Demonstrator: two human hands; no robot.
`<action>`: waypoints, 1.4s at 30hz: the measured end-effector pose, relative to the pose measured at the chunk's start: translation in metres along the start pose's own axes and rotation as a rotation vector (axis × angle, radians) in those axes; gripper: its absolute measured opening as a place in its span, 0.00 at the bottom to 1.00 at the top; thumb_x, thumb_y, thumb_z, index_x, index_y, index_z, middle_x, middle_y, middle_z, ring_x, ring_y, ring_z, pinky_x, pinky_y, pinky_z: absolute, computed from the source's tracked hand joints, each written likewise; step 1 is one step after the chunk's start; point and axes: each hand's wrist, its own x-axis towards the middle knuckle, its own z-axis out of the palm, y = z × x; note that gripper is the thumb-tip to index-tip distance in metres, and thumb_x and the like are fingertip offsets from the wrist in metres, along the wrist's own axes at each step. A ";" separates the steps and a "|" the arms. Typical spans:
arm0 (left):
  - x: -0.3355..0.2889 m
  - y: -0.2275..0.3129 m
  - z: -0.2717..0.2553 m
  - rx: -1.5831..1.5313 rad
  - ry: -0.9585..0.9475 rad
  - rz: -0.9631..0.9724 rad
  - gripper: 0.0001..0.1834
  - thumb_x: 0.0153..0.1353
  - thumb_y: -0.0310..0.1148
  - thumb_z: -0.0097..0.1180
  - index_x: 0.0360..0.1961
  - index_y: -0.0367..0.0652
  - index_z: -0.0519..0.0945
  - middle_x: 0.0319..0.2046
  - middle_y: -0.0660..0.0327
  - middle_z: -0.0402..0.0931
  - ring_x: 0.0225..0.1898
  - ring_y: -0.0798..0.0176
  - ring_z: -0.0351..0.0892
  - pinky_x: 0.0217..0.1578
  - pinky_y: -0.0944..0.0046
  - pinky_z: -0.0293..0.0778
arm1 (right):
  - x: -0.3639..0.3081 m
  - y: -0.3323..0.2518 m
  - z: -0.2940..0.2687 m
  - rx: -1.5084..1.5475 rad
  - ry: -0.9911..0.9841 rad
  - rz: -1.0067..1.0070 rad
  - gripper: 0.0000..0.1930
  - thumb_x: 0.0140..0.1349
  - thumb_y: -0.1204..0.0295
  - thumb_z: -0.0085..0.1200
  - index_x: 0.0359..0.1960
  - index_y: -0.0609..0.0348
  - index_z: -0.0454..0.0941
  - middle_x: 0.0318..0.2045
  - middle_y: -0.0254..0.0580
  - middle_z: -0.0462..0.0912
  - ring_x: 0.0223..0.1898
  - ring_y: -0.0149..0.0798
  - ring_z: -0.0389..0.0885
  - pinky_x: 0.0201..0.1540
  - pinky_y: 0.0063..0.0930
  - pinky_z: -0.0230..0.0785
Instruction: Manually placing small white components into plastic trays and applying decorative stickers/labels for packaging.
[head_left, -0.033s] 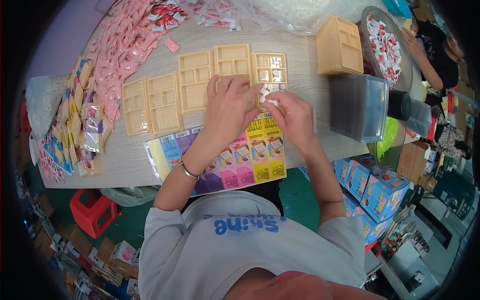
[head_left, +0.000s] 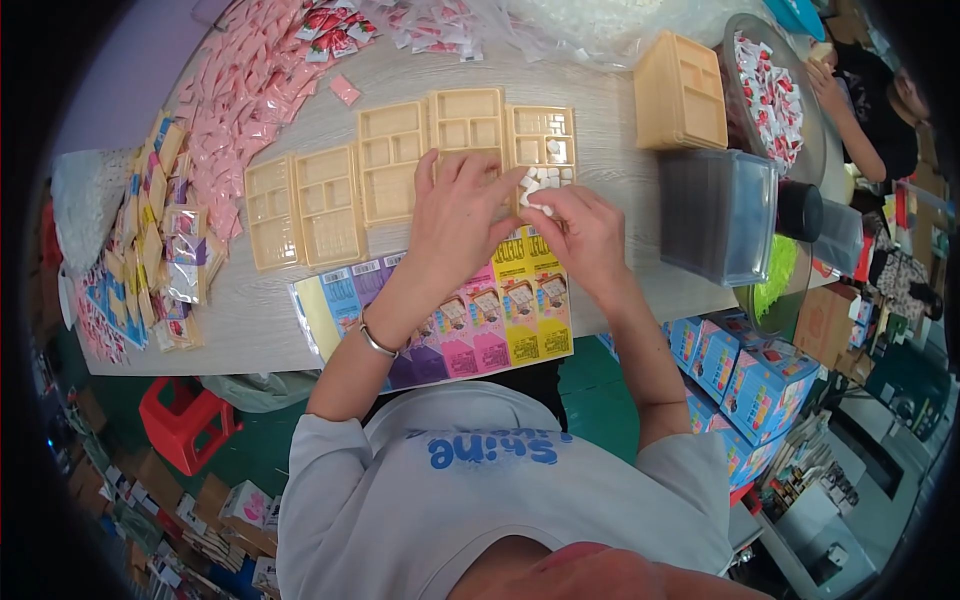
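Small white pieces (head_left: 541, 178) are heaped in the large near compartment of the rightmost beige compartment tray (head_left: 541, 112); one more lies in a small compartment farther up. My right hand (head_left: 585, 228) is over the near end of this tray, thumb and forefinger pinched on a white piece at the edge of the heap. Fingers spread, my left hand (head_left: 462, 215) covers the near part of the neighbouring beige tray (head_left: 466, 103), its forefinger and thumb reaching toward the heap. Further beige trays (head_left: 328, 205) stand in a row to the left.
Colourful printed card sheets (head_left: 500, 345) lie under my wrists. Pink sachets (head_left: 225, 110) are piled far left, packed trays (head_left: 183, 255) at the left edge. On the right are stacked beige trays (head_left: 680, 95), a clear plastic box (head_left: 718, 215) and a bowl of sachets (head_left: 768, 100). A person sits beyond.
My right thumb and forefinger have shifted slightly left, closer in on the white pieces. My left hand keeps its place.
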 end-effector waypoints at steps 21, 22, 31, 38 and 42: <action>-0.018 -0.004 0.014 0.050 0.068 0.222 0.12 0.55 0.33 0.67 0.42 0.52 0.88 0.40 0.68 0.80 0.51 0.63 0.77 0.70 0.40 0.54 | -0.032 -0.007 -0.029 -0.121 -0.133 0.217 0.09 0.55 0.75 0.71 0.38 0.56 0.87 0.27 0.37 0.80 0.26 0.33 0.84 0.28 0.28 0.76; -0.021 -0.005 0.016 0.082 0.065 0.246 0.11 0.56 0.32 0.63 0.41 0.51 0.87 0.39 0.69 0.80 0.51 0.64 0.77 0.70 0.39 0.53 | -0.035 -0.006 -0.021 -0.106 -0.085 0.239 0.09 0.55 0.74 0.72 0.37 0.55 0.86 0.27 0.36 0.80 0.25 0.32 0.83 0.27 0.27 0.76; -0.024 0.005 0.021 0.043 0.101 0.160 0.15 0.56 0.35 0.67 0.47 0.50 0.86 0.42 0.68 0.79 0.52 0.64 0.76 0.70 0.39 0.54 | -0.037 -0.010 -0.002 -0.188 0.018 0.300 0.07 0.56 0.73 0.71 0.34 0.55 0.86 0.26 0.35 0.81 0.23 0.32 0.84 0.27 0.25 0.77; -0.026 0.002 0.020 0.038 0.113 0.157 0.14 0.57 0.35 0.66 0.46 0.49 0.86 0.42 0.69 0.80 0.52 0.64 0.77 0.70 0.39 0.54 | -0.015 -0.011 0.002 -0.140 0.142 0.182 0.05 0.57 0.73 0.70 0.33 0.54 0.86 0.26 0.35 0.81 0.23 0.33 0.84 0.26 0.27 0.76; -0.027 0.001 0.022 0.050 0.117 0.152 0.13 0.58 0.35 0.66 0.45 0.50 0.87 0.43 0.69 0.81 0.52 0.63 0.77 0.70 0.39 0.54 | 0.013 -0.011 0.010 -0.168 0.050 0.140 0.04 0.57 0.74 0.69 0.33 0.54 0.86 0.26 0.36 0.81 0.23 0.35 0.85 0.26 0.28 0.76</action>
